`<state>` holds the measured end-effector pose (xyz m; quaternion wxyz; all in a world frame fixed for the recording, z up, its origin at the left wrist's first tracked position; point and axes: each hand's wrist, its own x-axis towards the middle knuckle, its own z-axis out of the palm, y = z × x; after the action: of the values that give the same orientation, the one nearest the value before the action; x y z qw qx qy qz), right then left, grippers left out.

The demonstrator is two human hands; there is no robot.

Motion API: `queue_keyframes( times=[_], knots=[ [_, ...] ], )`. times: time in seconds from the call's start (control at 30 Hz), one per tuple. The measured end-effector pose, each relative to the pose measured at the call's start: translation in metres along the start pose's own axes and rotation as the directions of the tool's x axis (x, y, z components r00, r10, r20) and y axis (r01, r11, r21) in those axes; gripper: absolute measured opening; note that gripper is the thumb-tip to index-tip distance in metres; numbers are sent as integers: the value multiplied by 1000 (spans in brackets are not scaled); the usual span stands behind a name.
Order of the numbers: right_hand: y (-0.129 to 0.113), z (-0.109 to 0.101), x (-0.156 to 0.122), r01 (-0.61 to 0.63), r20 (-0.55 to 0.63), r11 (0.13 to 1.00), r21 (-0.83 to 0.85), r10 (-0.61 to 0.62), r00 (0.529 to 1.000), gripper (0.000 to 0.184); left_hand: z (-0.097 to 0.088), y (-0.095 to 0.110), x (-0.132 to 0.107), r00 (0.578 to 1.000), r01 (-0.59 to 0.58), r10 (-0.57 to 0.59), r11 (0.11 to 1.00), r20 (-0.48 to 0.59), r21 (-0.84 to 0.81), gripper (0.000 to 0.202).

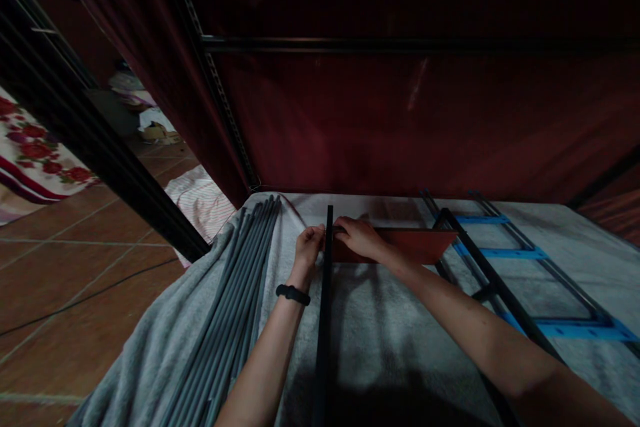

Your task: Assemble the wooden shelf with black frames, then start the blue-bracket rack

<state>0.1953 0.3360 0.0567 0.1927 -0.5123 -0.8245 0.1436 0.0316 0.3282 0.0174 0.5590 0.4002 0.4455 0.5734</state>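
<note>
A long black metal bar (324,320) runs away from me over the grey blanket. Against its left side, near the far end, my left hand (307,250) is closed in a pinch; anything small between the fingertips is hidden. Across the bar, my right hand (360,238) curls its fingers over the near end of a reddish-brown panel (415,245), close to the bar. That panel spans from this bar to a black metal frame (493,280) on the right. How panel and bar meet is covered by my fingers.
A bundle of grey rods (235,287) lies left of my left arm. Dark frames with blue strips (515,253) rest on the blanket (385,320) at the right. Dark red fabric (350,127) hangs behind, and a black post (125,173) slants at the left above the tiled floor.
</note>
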Motion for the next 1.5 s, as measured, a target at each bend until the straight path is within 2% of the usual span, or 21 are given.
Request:
queue_keyframes(
  times=[0.17,0.4,0.63,0.83,1.0,1.2,1.4,1.5],
  knots=[
    [0,1,0,3,-5,1000,-2,-3,1000,23,-2,-1,2,997,-65,65,998,30,4,38],
    [-3,-2,-1,-7,-6,1000,7,7,1000,23,0,0,-1,1000,2,-2,1000,-5,1,45],
    [-3,-3,-1,-15,7,1000,-4,15,1000,22,1,3,-1,999,-46,46,999,8,3,35],
    [-3,-2,-1,-3,2,1000,-2,3,1000,22,1,2,-2,1000,0,0,1000,-25,5,38],
    [-2,-1,-1,9,-6,1000,21,-9,1000,24,0,2,-2,997,-74,74,997,21,25,30],
    [-2,-1,0,-1,-6,1000,8,1,1000,23,0,2,-2,1000,-5,5,1000,-15,10,39],
    [-1,0,-1,16,-9,1000,10,-16,1000,22,-2,-1,0,996,-79,79,997,30,14,33],
    [-1,0,0,8,-11,1000,1,-8,1000,22,-2,1,-2,998,-60,60,998,6,-16,36]
  ],
)
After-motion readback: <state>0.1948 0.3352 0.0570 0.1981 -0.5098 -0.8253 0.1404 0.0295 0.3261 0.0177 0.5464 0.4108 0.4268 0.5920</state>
